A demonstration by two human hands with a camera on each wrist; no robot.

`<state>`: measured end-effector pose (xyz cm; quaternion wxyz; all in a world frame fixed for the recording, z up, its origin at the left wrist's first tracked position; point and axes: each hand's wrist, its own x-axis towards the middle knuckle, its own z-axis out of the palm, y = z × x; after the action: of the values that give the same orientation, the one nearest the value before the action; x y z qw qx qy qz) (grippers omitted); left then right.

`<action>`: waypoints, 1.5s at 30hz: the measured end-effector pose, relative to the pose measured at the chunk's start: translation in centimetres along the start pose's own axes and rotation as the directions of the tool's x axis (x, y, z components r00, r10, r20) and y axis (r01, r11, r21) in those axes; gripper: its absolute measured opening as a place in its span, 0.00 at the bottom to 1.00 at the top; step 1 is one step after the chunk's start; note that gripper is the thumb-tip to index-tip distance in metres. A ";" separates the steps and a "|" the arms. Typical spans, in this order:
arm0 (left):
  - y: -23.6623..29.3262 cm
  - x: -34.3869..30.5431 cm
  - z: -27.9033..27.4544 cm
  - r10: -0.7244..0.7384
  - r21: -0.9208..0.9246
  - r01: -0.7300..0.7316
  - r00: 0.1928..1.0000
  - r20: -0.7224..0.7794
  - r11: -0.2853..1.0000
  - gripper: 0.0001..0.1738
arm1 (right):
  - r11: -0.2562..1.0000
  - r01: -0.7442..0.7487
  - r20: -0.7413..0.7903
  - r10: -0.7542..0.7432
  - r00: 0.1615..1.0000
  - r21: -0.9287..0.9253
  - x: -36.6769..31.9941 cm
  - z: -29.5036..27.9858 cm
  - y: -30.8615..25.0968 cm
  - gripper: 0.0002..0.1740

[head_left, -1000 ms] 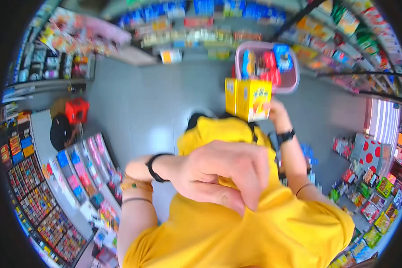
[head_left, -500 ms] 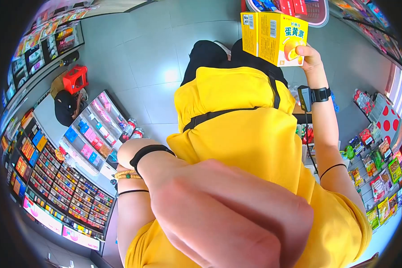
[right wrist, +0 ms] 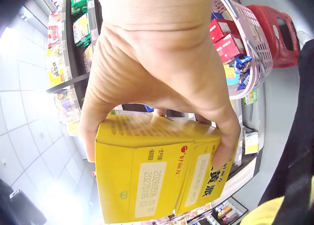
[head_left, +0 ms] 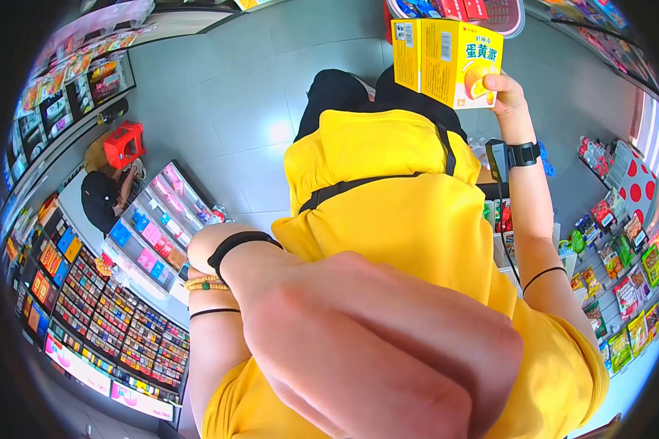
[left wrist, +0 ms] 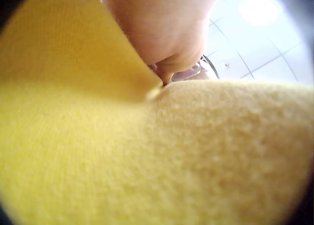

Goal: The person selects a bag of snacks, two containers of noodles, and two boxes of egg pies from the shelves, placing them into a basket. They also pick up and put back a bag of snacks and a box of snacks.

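Note:
My right hand [head_left: 509,95] grips a yellow box of egg yolk pies [head_left: 447,62] by its edge, held out beyond my waist. In the right wrist view the thumb and fingers spread across the box's width, and a printed date panel [right wrist: 149,188] faces up. My left hand [head_left: 373,336] is raised close under the head camera, large and blurred, with bent fingers. Its fingertips are hidden, and I cannot tell whether it holds anything. Yellow shirt cloth [left wrist: 88,151] fills most of the left wrist view.
A pink basket [right wrist: 257,43] with red boxes and blue packets stands beside a red stool [right wrist: 282,36]. Left are a glass display case [head_left: 157,234], a wall rack of small packs [head_left: 135,322] and a person [head_left: 102,194] near a red plastic stool [head_left: 126,145]. Snack bags [head_left: 626,296] hang at right.
At first the view tilted down, so the box and basket sit higher in it. My left hand came nearer the head camera. Over the last half second the view shifted slightly; the grip stayed.

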<state>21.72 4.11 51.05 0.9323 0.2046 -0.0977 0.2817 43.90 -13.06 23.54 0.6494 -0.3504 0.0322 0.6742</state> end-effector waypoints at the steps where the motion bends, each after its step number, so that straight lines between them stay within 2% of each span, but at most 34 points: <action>1: 0.1 -0.1 -0.5 -0.024 0.002 0.024 0.998 0.065 1.000 0.13 | 1.000 -0.001 0.006 0.001 1.000 0.006 0.0 -0.1 0.0 0.40; 2: 0.1 -0.2 -1.1 -0.048 0.007 0.047 0.991 0.129 0.999 0.14 | 1.000 -0.001 0.013 0.001 1.000 0.012 0.0 -0.3 0.0 0.40; 6: 1.5 -0.2 -1.7 -0.248 -0.028 0.254 0.959 0.135 0.967 0.09 | 1.000 -0.014 0.042 0.013 0.999 0.020 0.3 -0.6 0.2 0.40; 8: 2.3 -0.3 -3.3 -0.317 0.077 0.308 0.933 0.170 0.948 0.11 | 0.999 -0.039 0.085 0.036 0.996 0.030 0.2 -0.9 0.1 0.39; 10: 4.1 -0.3 -8.4 -0.483 0.371 0.377 0.838 0.255 0.849 0.20 | 0.999 -0.024 0.085 0.021 0.996 0.036 0.2 -0.9 0.1 0.39; 12: 5.9 -0.7 -10.8 -0.665 0.618 0.410 0.702 0.256 0.671 0.30 | 0.999 -0.012 0.078 0.008 0.997 0.043 0.1 -0.9 0.0 0.39; 15: 6.3 -1.7 -10.7 -0.770 0.723 0.443 0.609 0.191 0.530 0.41 | 0.999 -0.015 0.061 0.012 0.998 0.047 0.0 -1.1 0.0 0.39; 17: 5.8 -2.7 -9.0 -0.830 0.673 0.546 0.525 0.188 0.498 0.44 | 0.999 -0.012 0.050 0.009 0.999 0.049 -0.3 -0.9 0.1 0.40; 18: 5.4 -2.7 -8.4 -0.805 0.722 0.448 0.537 0.254 0.527 0.44 | 0.999 -0.013 0.050 0.011 0.999 0.049 -0.3 -0.9 0.2 0.40; 21: 5.4 -1.3 -6.4 -0.830 0.785 0.342 0.428 0.359 0.516 0.35 | 0.999 -0.014 0.055 0.012 0.998 0.045 -0.1 -0.4 0.0 0.41; 24: 4.8 -1.4 -6.1 -0.720 0.739 0.164 0.436 0.540 0.654 0.19 | 1.000 0.000 0.066 -0.002 0.998 0.032 0.0 1.0 -0.1 0.41; 26: 4.5 -1.2 -5.7 -0.544 0.580 0.224 0.701 0.462 0.783 0.09 | 1.000 0.021 0.067 -0.022 0.998 0.020 -0.2 1.9 -0.2 0.41; 28: 4.0 -1.5 -4.0 -0.410 0.430 0.259 0.858 0.308 0.865 0.06 | 1.000 -0.010 0.065 0.009 0.998 0.028 -0.3 1.2 0.0 0.41; 29: 3.7 -1.6 -3.1 -0.333 0.354 0.242 0.916 0.223 0.903 0.07 | 0.999 -0.026 0.062 0.023 0.998 0.035 -0.2 0.7 0.1 0.41; 32: 3.2 -2.1 -2.6 -0.336 0.253 0.281 0.917 0.213 0.926 0.08 | 0.999 -0.035 0.089 0.032 0.996 0.032 0.0 -0.1 0.5 0.40; 33: 2.2 -1.9 -1.5 -0.227 0.203 0.210 0.971 0.067 0.956 0.09 | 0.999 -0.039 0.088 0.035 0.995 0.035 -0.1 -0.3 0.8 0.40; 34: 1.3 -1.8 -0.5 -0.110 0.178 0.123 0.991 -0.082 0.976 0.12 | 0.999 -0.041 0.088 0.038 0.995 0.035 -0.2 -0.4 0.9 0.40; 35: -1.7 -1.7 3.0 0.132 0.177 -0.067 0.912 -0.388 0.982 0.18 | 0.999 -0.041 0.089 0.038 0.995 0.033 -0.2 -0.5 0.9 0.40; 37: -2.3 -3.6 6.0 0.238 0.149 -0.187 0.699 -0.674 0.971 0.26 | 0.998 -0.042 0.063 0.038 0.997 0.053 -0.3 -1.0 1.4 0.40; 38: -1.1 -6.2 6.0 0.136 0.054 -0.137 0.709 -0.692 0.989 0.27 | 0.997 -0.048 0.054 0.044 0.998 0.067 -0.4 -0.8 1.6 0.40; 39: -0.4 -6.2 5.1 0.092 0.031 -0.093 0.765 -0.637 0.995 0.28 | 0.996 -0.053 0.045 0.049 0.998 0.075 -0.3 -0.8 1.5 0.40; 40: 0.2 -6.1 4.1 0.046 0.015 -0.046 0.816 -0.576 0.999 0.29 | 0.995 -0.066 0.062 0.061 0.996 0.076 -0.2 -1.1 1.6 0.40; 41: 0.9 -3.5 2.0 0.046 0.078 -0.013 0.898 -0.437 0.997 0.29 | 0.996 -0.062 0.056 0.058 0.997 0.064 -0.4 -0.4 1.6 0.40; 43: 1.7 -2.6 0.9 -0.055 0.118 0.100 0.939 -0.338 0.988 0.28 | 0.997 -0.053 0.049 0.050 0.998 0.049 -0.5 0.1 1.4 0.39; 44: 2.4 -3.0 1.5 -0.141 0.085 0.187 0.912 -0.386 0.979 0.29 | 0.998 -0.047 0.048 0.045 0.998 0.052 -0.5 0.3 1.3 0.39; 45: 2.9 -3.4 1.0 -0.213 0.089 0.249 0.931 -0.296 0.964 0.25 | 0.998 -0.041 0.048 0.038 0.998 0.055 -0.6 0.4 1.1 0.40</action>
<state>17.20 4.27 51.88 0.9486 0.2303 0.0795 0.2019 42.71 -13.47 23.71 0.6461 -0.3155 0.0429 0.6937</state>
